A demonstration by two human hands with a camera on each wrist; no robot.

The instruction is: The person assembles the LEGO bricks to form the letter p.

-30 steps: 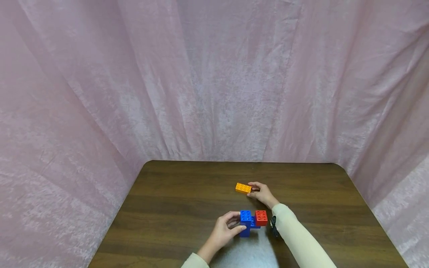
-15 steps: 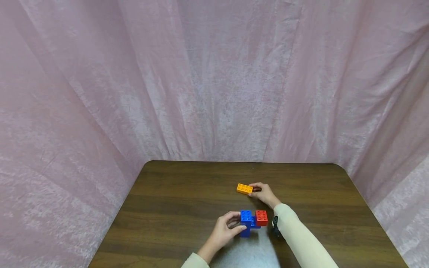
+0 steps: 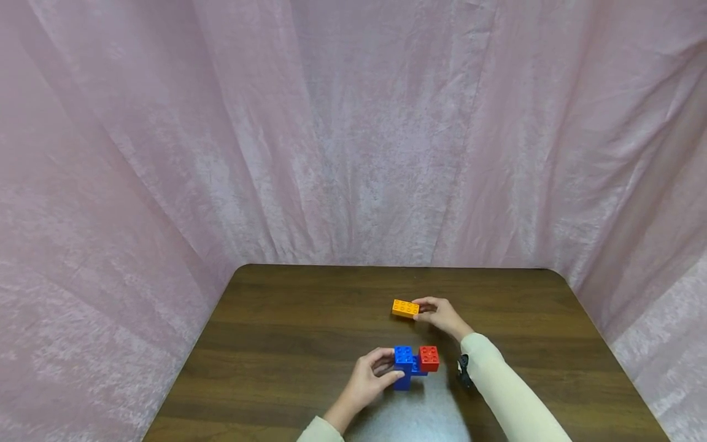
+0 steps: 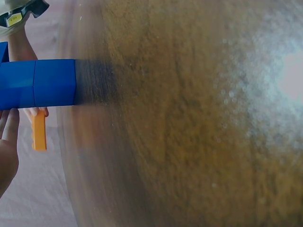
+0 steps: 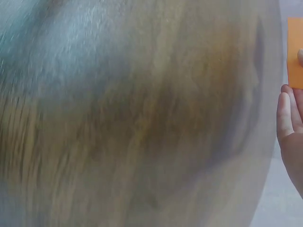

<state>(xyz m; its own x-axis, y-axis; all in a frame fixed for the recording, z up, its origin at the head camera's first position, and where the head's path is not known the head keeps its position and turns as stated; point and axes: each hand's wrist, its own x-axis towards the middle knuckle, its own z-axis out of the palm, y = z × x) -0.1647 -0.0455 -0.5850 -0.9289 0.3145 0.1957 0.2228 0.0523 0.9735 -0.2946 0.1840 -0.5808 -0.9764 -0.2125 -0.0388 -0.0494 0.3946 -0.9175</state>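
Observation:
My left hand (image 3: 366,377) grips the tall blue stack (image 3: 403,368) of toy building bricks, thumb in front and fingers behind. From the stack's right side juts a lower blue brick (image 3: 421,372), with a square red brick (image 3: 429,358) on its end. Farther back, my right hand (image 3: 442,316) pinches the right end of an orange eight-stud brick (image 3: 405,308). The left wrist view shows this orange brick (image 4: 40,131) raised off the tabletop, its blurred reflection below. Only the fingers of my right hand (image 5: 291,127) and part of the brick show in the right wrist view.
A dark wood-grain table (image 3: 287,325) with rounded back corners lies under both hands. Pink velvet curtain (image 3: 353,135) hangs behind it and along both sides. A dark band (image 3: 464,371) is on the right wrist.
My right hand has shifted a little to the right with the orange brick, which now looks slightly raised. The left hand and the blue and red bricks stay nearly still.

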